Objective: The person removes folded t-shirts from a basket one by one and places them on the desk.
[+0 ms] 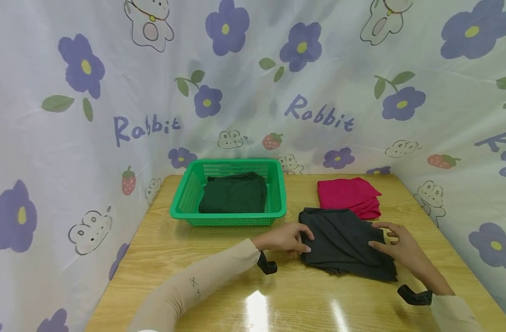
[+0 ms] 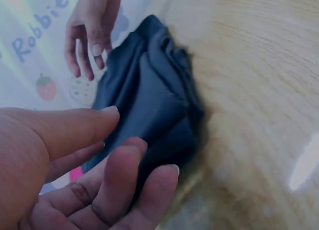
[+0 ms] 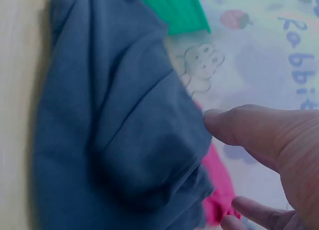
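A dark grey folded garment (image 1: 340, 240) lies creased on the wooden table, its lower right corner spread out. My left hand (image 1: 282, 237) is at the garment's left edge, thumb and fingers bent and apart; the left wrist view shows no cloth pinched between these fingers (image 2: 159, 190). On the opposite side, my right hand (image 1: 402, 249) hovers by the right edge with thumb and fingers spread. In the right wrist view its thumb (image 3: 244, 125) overlaps the edge of the grey cloth (image 3: 134, 115).
Behind the grey garment lies a folded crimson cloth (image 1: 346, 196). A green plastic basket (image 1: 228, 216) stands at the back left with a folded dark green garment (image 1: 234, 193) inside. A printed curtain (image 1: 244, 83) hangs around the table (image 1: 211, 295).
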`<state>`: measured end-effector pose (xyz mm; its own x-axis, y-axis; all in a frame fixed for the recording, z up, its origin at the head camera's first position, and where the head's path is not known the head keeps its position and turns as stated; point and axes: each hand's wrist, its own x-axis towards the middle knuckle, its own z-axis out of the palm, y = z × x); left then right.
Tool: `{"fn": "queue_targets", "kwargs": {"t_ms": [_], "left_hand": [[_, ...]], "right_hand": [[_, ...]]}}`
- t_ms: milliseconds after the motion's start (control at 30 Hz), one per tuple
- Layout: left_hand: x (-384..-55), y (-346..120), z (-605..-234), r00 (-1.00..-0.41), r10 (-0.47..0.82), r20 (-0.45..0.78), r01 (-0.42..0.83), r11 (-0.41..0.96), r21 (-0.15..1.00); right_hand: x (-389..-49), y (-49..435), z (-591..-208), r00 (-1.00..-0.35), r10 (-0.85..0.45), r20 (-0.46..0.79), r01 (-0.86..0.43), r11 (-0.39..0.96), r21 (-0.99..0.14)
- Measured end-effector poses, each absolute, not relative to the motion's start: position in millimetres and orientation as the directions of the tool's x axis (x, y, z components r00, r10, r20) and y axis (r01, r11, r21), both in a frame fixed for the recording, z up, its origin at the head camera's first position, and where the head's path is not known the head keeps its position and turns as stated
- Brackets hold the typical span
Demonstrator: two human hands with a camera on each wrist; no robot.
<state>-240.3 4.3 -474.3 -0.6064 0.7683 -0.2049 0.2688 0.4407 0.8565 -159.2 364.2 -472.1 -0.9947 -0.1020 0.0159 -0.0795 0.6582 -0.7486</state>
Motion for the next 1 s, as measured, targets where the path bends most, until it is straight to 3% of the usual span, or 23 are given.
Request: {"fn": "queue_targets", "kwargs": {"t_ms": [267,667,1000], "left_hand": [[-247,-7,-454,-0.572,0.807,-0.147,0.282,0.362,0.888],[-259,-32,-417,-0.607,0.788,-0.104,0.228,0.298,0.927],[-281,-64,-397,-0.666,0.744,-0.06,0.26,0.307,0.916]], "right_hand": [[-177,343,-451,-0.986,-0.157,0.056,-0.144,0.635,-0.759],[-208,298,-433,-0.959,-0.225,0.171,-0.277,0.625,-0.73],[-236,257,-425,-0.945,-0.284,0.162,-0.302,0.566,-0.767]]}}
